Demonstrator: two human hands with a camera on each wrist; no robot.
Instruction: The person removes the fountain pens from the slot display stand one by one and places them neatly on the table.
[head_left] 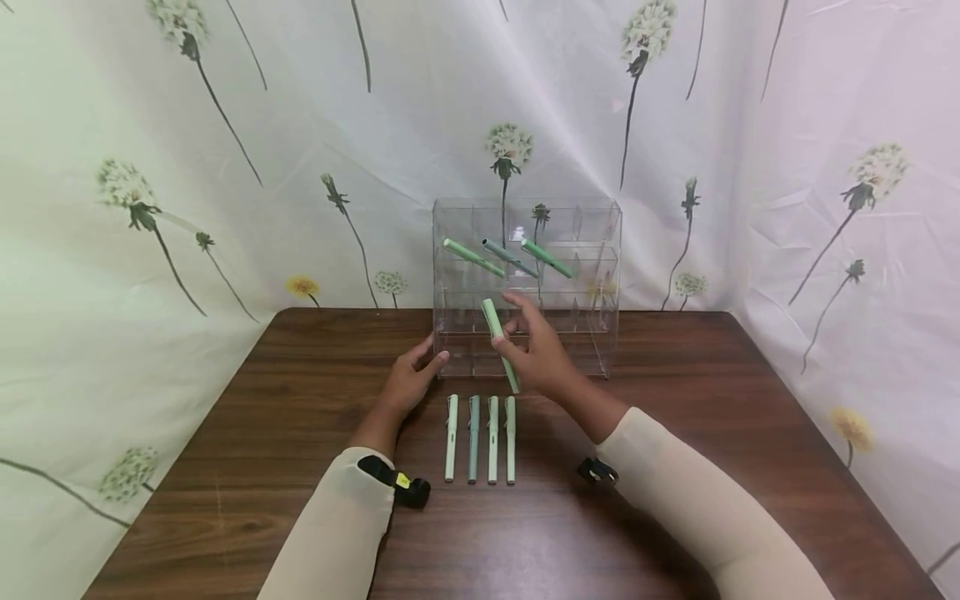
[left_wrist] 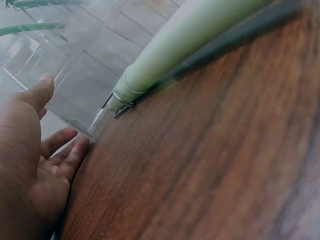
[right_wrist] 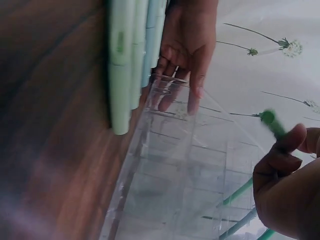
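Note:
A clear plastic pen organizer [head_left: 459, 354] with stepped compartments stands on the table. My right hand [head_left: 542, 354] pinches a pale green pen [head_left: 491, 315] between thumb and fingers, in front of the organizer's lower tiers. This pen is tilted, its upper end leaning left. My left hand [head_left: 408, 379] is at the organizer's lower left side, fingers extended along the side and thumb toward the front. In an upper tier lean three pens: a light green pen [head_left: 474, 258], a grey-blue pen [head_left: 510, 257] and a darker green pen [head_left: 547, 259].
Several capped pens [head_left: 452, 442] lie side by side in front of the organizer, pale green ones and a grey-blue pen [head_left: 473, 442]. The brown wooden table [head_left: 300, 450] meets a dandelion-patterned cloth [head_left: 360, 167] at its back and sides.

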